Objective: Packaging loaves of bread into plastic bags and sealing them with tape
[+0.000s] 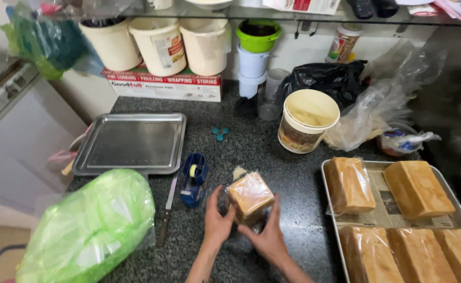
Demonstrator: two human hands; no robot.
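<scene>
Head view, dark speckled granite counter. Both hands close on a small cake loaf wrapped in clear plastic, which rests on the counter near its front edge, between a blue tape dispenser and a tray of loaves. The left hand cups the loaf's left side, thumb raised beside it; the right hand holds the near right corner, fingers curled under the wrap. On the tray, lined with newspaper, lie five larger loaves, one in plastic. A knife lies just left of the dispenser, beside a green plastic bag. Behind stand an empty metal tray and an open cream tub.
</scene>
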